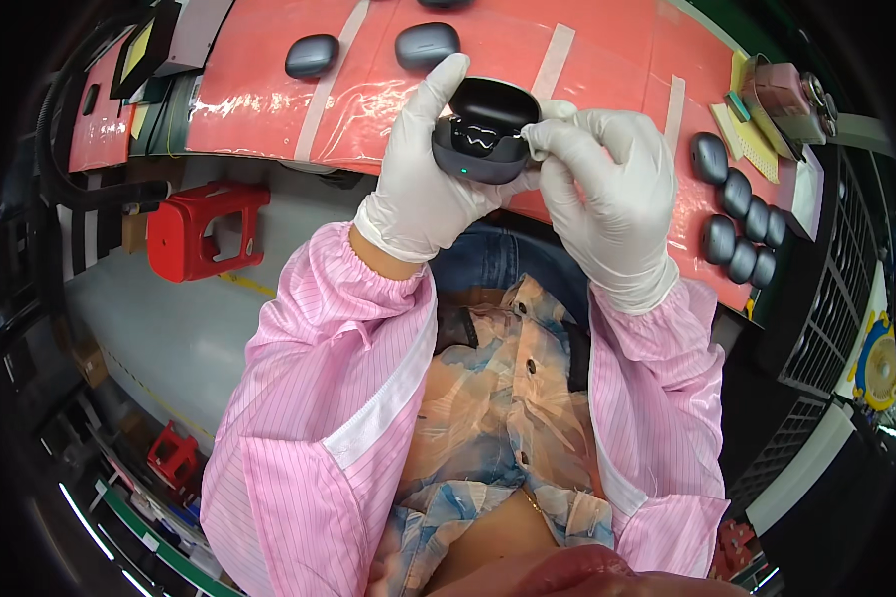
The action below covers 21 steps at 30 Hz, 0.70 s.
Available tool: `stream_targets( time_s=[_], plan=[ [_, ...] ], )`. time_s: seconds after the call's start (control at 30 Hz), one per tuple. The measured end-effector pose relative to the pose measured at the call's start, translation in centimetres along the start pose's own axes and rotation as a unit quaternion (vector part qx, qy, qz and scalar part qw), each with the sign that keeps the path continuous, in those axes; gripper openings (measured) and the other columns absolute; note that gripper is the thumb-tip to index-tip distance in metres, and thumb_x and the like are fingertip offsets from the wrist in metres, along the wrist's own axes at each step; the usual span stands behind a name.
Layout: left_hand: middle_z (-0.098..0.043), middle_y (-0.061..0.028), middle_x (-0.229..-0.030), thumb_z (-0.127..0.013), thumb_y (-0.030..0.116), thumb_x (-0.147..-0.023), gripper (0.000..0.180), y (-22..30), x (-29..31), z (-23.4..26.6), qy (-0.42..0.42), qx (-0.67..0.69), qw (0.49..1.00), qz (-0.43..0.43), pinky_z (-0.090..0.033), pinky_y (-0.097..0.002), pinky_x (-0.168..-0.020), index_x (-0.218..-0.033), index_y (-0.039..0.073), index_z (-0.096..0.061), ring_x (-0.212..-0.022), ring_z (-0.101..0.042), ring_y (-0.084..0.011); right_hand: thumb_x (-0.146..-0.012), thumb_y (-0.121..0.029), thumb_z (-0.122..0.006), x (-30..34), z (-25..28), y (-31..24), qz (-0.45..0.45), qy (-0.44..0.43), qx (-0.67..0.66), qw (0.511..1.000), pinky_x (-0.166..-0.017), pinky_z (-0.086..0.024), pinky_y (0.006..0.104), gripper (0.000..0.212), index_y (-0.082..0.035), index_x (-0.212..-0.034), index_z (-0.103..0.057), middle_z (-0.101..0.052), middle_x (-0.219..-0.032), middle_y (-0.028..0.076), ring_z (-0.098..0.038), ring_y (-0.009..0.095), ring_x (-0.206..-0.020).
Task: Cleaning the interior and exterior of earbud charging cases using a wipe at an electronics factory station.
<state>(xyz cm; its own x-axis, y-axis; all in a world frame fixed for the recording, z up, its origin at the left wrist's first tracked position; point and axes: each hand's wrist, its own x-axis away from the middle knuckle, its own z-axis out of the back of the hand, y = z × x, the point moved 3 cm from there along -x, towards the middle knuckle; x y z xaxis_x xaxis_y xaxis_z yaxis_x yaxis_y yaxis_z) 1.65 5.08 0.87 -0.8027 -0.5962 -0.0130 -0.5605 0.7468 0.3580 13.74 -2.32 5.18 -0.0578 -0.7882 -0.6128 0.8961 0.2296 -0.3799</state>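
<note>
Earbud cases (488,166): left hand (420,184) grips one open, hold of right hand (617,194) unclear; seven closed right, three far; two red stools (177,239) left.

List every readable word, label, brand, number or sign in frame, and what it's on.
None readable anywhere in the view.
Open dark case in the left hand: no legible lettering; the small green light is not text.
Dark cases at the right, on the red mat: no legible lettering.
Yellow sheets at the right: any marks too small to read.
</note>
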Motion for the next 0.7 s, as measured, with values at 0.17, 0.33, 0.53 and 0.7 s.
stream_targets(
  time_s=[0.17,0.33,0.53,0.7],
  plan=[
    [-0.059,-0.0184,-0.121,-0.047,0.035,-0.098,0.050,0.3,-0.4,0.0,0.087,0.007,0.990,0.115,-0.053,-0.0384,-0.091,-0.131,-0.002,-0.046,-0.106,-0.062,-0.0272,-0.071,0.002,-0.066,0.2,0.5,1.7,-0.033,0.064,-0.085,0.994,-0.063,-0.047,0.0331,0.023,-0.011,-0.089,-0.069,-0.064,-0.081,0.003,-0.060,0.023,-0.073],
    [-0.059,-0.0189,-0.123,-0.040,0.049,-0.097,0.062,0.5,-0.2,0.3,0.061,-0.324,0.943,-0.046,-0.050,-0.0359,-0.092,-0.121,-0.006,-0.052,-0.109,-0.061,-0.0268,-0.076,0.006,-0.063,0.2,0.6,0.0,0.003,-0.037,-0.103,0.994,-0.066,-0.047,0.0292,0.022,-0.003,-0.096,-0.067,-0.063,-0.080,0.006,-0.059,0.018,-0.072],
    [-0.060,-0.0185,-0.122,-0.048,0.058,-0.091,0.069,0.8,0.6,1.0,0.049,-0.512,0.835,-0.197,-0.049,-0.0350,-0.092,-0.121,-0.004,-0.052,-0.113,-0.059,-0.0268,-0.082,0.000,-0.059,1.3,-2.1,1.9,-0.434,-0.151,-0.619,0.637,-0.070,-0.045,0.0256,0.012,0.004,-0.092,-0.064,-0.064,-0.084,0.005,-0.057,0.012,-0.079],
    [-0.061,-0.0178,-0.120,-0.036,0.068,-0.090,0.080,0.8,0.0,1.2,0.085,-0.461,0.867,-0.166,-0.051,-0.0363,-0.090,-0.123,-0.003,-0.052,-0.114,-0.059,-0.0291,-0.081,0.005,-0.059,1.2,-1.2,1.1,-0.105,-0.025,-0.275,0.955,-0.075,-0.047,0.0288,0.019,0.001,-0.098,-0.068,-0.066,-0.092,0.007,-0.059,0.014,-0.082]
  ],
)
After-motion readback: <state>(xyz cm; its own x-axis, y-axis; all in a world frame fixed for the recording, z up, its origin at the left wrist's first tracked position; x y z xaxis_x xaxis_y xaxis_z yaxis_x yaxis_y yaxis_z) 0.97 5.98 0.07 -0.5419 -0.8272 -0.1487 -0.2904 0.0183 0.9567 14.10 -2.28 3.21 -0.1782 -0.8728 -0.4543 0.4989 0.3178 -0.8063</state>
